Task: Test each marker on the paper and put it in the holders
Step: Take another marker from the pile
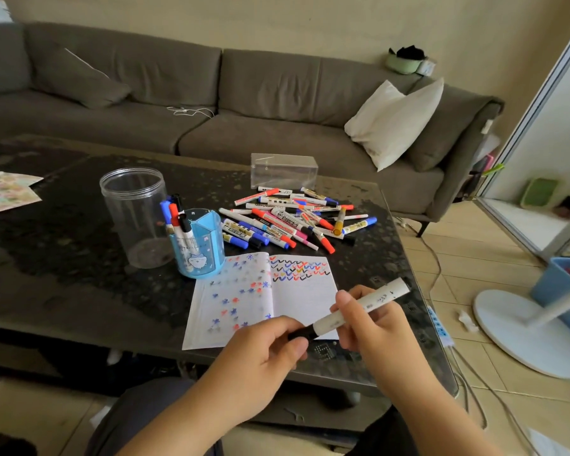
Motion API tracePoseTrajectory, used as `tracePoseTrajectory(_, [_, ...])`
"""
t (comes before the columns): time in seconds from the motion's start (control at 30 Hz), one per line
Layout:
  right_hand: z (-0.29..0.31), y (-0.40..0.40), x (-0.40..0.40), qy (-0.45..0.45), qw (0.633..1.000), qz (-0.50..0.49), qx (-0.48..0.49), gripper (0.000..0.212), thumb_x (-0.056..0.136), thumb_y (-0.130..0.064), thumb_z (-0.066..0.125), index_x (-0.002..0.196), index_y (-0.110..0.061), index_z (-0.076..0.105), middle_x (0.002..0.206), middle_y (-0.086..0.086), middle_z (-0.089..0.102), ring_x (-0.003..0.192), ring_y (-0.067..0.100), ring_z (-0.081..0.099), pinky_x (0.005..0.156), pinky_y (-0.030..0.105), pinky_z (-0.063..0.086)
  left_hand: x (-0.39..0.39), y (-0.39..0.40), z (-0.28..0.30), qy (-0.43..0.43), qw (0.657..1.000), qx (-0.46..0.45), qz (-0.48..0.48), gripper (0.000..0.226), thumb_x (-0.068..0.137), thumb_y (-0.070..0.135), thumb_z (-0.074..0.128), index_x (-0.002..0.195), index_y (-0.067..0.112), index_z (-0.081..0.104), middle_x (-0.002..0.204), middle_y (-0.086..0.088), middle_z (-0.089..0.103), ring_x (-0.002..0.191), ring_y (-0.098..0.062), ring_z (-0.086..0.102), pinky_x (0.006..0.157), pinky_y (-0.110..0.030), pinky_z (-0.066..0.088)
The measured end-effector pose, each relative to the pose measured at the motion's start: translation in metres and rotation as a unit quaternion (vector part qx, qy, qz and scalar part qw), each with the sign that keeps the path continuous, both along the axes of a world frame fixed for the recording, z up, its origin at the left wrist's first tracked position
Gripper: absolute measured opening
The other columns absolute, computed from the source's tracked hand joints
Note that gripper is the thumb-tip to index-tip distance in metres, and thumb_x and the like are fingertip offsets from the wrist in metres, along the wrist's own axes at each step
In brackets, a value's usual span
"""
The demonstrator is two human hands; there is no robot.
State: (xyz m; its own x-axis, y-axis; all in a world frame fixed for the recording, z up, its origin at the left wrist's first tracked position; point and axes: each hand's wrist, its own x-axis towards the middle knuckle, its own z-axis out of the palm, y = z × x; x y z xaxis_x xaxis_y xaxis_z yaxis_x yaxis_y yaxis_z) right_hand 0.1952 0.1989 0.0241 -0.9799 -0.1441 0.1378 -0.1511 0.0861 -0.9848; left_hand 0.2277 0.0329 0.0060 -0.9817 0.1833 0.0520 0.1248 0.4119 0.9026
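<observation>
**Marker held over notebook, cap end hidden**

Black cap end mostly covered by left hand (264, 350) fingers, which pinch it. Right hand (372, 320) curls round the white marker (359, 307) barrel, tail sticking out far-right. Held above the paper (297, 297), near the blue holder (199, 251).

Soft daylight, wide-angle edge distortion

sofa (211, 103): grey, across the upper frame behind the table
white cushion (394, 121): propped at the sofa's right end
grey cushion (76, 77): upper left, on the sofa
white cable (191, 110): on the seat, upper centre
fan base (520, 334): white, on the tiled floor, right
</observation>
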Motion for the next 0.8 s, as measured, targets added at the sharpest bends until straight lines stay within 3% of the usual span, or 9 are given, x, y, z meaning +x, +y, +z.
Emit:
tracePoseTrajectory(0.1, [-0.007, -0.012, 0.007, -0.03, 0.995, -0.049, -0.082, 0.028, 0.094, -0.009, 0.049, 0.069, 0.002, 0.045, 0.047, 0.005, 0.036, 0.041, 0.011, 0.029, 0.041, 0.02, 0.025, 0.007, 0.003, 0.005, 0.041, 0.999, -0.008, 0.006, 0.023, 0.092, 0.022, 0.055, 0.081, 0.041, 0.058, 0.071, 0.024, 0.065, 0.07, 0.002, 0.061, 0.066, -0.008, 0.045])
tracePoseTrajectory(0.2, [-0.01, -0.022, 0.009, -0.026, 0.99, -0.068, -0.123, 0.032, 0.094, -0.003, 0.045, 0.063, -0.005, 0.04, 0.045, 0.0, 0.037, 0.04, 0.009, 0.032, 0.04, 0.021, 0.028, 0.013, 0.004, 0.006, 0.071, 0.997, -0.007, 0.026, 0.025, 0.091, 0.023, 0.056, 0.082, 0.046, 0.057, 0.074, 0.027, 0.064, 0.072, 0.001, 0.062, 0.066, -0.013, 0.048])
tracePoseTrajectory(0.47, [-0.009, -0.03, 0.007, -0.049, 0.987, -0.058, -0.14, 0.035, 0.094, -0.003, 0.044, 0.061, -0.008, 0.037, 0.048, 0.002, 0.036, 0.043, 0.009, 0.033, 0.042, 0.021, 0.03, 0.011, 0.001, 0.003, 0.098, 0.993, -0.031, 0.053, 0.025, 0.09, 0.026, 0.058, 0.08, 0.049, 0.056, 0.085, 0.021, 0.063, 0.078, -0.007, 0.061, 0.069, -0.027, 0.053])
tracePoseTrajectory(0.63, [-0.008, -0.034, 0.006, -0.058, 0.986, -0.051, -0.148, 0.034, 0.095, -0.003, 0.042, 0.062, -0.008, 0.035, 0.047, -0.001, 0.034, 0.041, 0.008, 0.032, 0.041, 0.02, 0.03, 0.01, -0.001, 0.002, 0.112, 0.992, -0.033, 0.053, 0.013, 0.088, 0.035, 0.053, 0.081, 0.044, 0.059, 0.077, 0.013, 0.064, 0.072, -0.013, 0.06, 0.066, -0.03, 0.049])
tracePoseTrajectory(0.7, [-0.008, -0.032, 0.005, -0.062, 0.989, -0.046, -0.128, 0.034, 0.095, -0.005, 0.044, 0.063, -0.009, 0.036, 0.046, -0.001, 0.033, 0.041, 0.009, 0.03, 0.041, 0.021, 0.029, 0.01, -0.001, -0.001, 0.093, 0.994, -0.035, 0.046, 0.016, 0.091, 0.029, 0.056, 0.081, 0.041, 0.06, 0.075, 0.012, 0.065, 0.071, -0.012, 0.06, 0.066, -0.028, 0.049])
tracePoseTrajectory(0.8, [-0.006, -0.028, 0.001, -0.064, 0.995, -0.03, -0.065, 0.034, 0.095, -0.017, 0.049, 0.063, -0.009, 0.04, 0.046, 0.0, 0.034, 0.041, 0.011, 0.03, 0.042, 0.023, 0.028, 0.008, -0.004, -0.004, 0.044, 0.998, -0.018, 0.038, 0.014, 0.092, 0.025, 0.053, 0.086, 0.035, 0.061, 0.071, 0.017, 0.065, 0.071, -0.001, 0.062, 0.066, -0.015, 0.048])
